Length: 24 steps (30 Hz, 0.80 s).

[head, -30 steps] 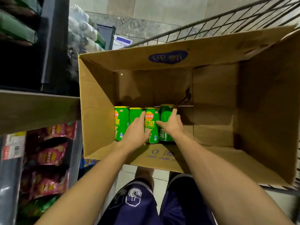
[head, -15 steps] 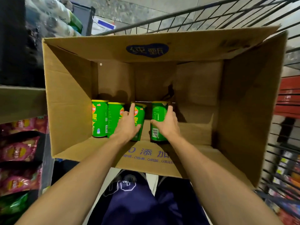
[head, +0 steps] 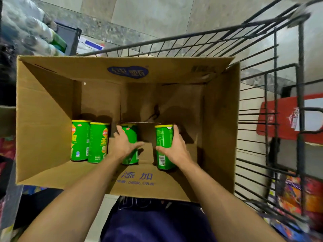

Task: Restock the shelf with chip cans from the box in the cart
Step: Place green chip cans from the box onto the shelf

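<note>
Forearms: two bare arms reach forward from the bottom edge into the box; dark blue clothing shows below them.
Box [head: 43, 123]: large brown cardboard carton, top flaps open, near flap printed with blue characters, far flap with a blue oval logo; it sits in the cart.
Left hand [head: 123, 144]: over the third can from the left [head: 130, 137]; fingers wrapped round the can's left side and thumb stretched across its front, so the hand grips it. Can upright, its base on or just above the box floor; which of the two, I cannot tell.
Right hand [head: 174, 147]: clamped on the rightmost can [head: 162, 144]; fingers curl over the right side near the yellow-rimmed lid, thumb pressed on the front above the barcode. Can upright, set apart from the other three, near the box's middle.
Remaining cans: leftmost can [head: 79, 140] and second can [head: 97, 142], green with yellow rims, upright, touching each other against the left wall of the box, untouched by either hand.
Cart [head: 269, 119]: black wire basket surrounding the box on the far and right sides.
Shelf [head: 7, 119]: at the left edge, with red snack packets below, blurred.
Beyond the cart: grey tiled floor, wrapped bottles at upper left, a red crate at right.
</note>
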Each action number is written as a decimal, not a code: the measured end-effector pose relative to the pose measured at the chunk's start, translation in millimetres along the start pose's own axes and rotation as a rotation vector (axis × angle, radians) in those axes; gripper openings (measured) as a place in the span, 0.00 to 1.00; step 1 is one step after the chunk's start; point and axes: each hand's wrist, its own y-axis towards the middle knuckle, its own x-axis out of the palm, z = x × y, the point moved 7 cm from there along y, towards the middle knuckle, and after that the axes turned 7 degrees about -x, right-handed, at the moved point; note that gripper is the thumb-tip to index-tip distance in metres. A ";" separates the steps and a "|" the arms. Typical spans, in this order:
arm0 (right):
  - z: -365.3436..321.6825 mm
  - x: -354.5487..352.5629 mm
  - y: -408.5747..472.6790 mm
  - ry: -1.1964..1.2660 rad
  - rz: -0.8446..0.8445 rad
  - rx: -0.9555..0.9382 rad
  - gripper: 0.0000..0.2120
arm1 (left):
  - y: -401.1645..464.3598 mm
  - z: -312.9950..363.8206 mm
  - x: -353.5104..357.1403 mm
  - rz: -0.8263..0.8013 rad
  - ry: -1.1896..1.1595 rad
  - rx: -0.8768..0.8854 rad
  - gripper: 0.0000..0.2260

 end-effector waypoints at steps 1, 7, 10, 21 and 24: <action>1.4 -3.4 -1.1 -0.001 0.006 -0.009 0.52 | -0.5 1.9 -2.4 0.045 0.002 -0.010 0.60; 1.4 -15.7 -4.0 -0.010 0.004 -0.027 0.52 | -0.7 12.6 -9.1 0.048 -0.151 -0.068 0.54; -3.7 -18.9 -8.9 -0.016 -0.012 -0.045 0.52 | -7.4 12.1 -18.7 0.054 -0.270 -0.016 0.54; -112.1 -41.4 -42.4 -0.068 -0.102 -0.337 0.56 | -120.8 -20.6 -132.2 0.159 -0.668 0.291 0.49; -154.3 -43.5 -57.0 -0.073 -0.109 -0.457 0.55 | -153.1 -45.1 -156.9 0.229 -0.728 0.315 0.46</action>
